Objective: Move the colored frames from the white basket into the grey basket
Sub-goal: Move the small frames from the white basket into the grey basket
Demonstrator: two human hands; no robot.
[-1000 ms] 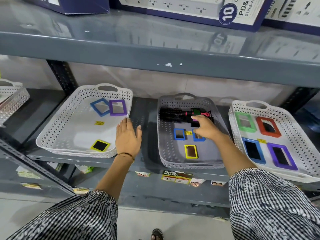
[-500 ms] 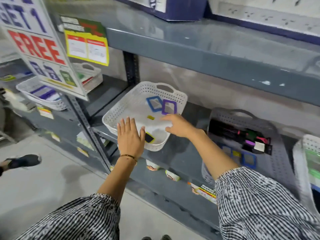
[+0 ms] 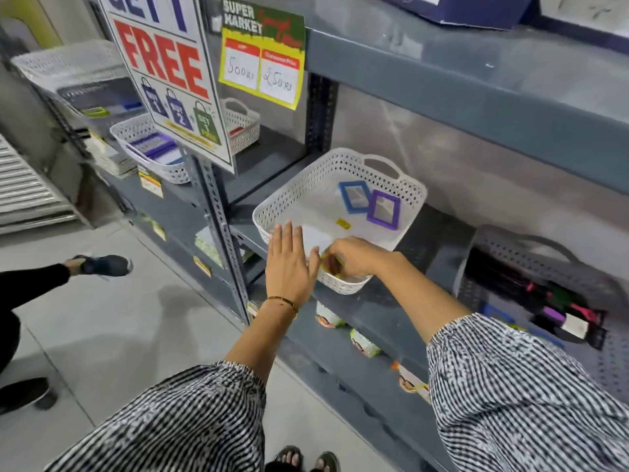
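Note:
The white basket [image 3: 306, 185] stands on the grey shelf, with a blue frame [image 3: 354, 196] and a purple frame [image 3: 384, 209] lying at its far end. My right hand [image 3: 354, 255] is inside the near corner, fingers closed on a yellow frame [image 3: 331, 265]. My left hand [image 3: 289, 264] rests flat and open against the basket's near rim. The grey basket [image 3: 551, 247] sits to the right, holding a black hair brush and a blue frame [image 3: 495, 313].
A "FREE" sign [image 3: 160, 69] hangs at the left over a shelf post [image 3: 221, 233]. More white baskets [image 3: 149, 148] stand on the left shelves. Another person's leg and shoe [image 3: 98, 265] are on the floor at left. The upper shelf [image 3: 476, 107] overhangs the baskets.
My right hand left the grey basket, crossed to the white basket and closed on the yellow frame. The view swung left. My left hand stayed on the basket rim.

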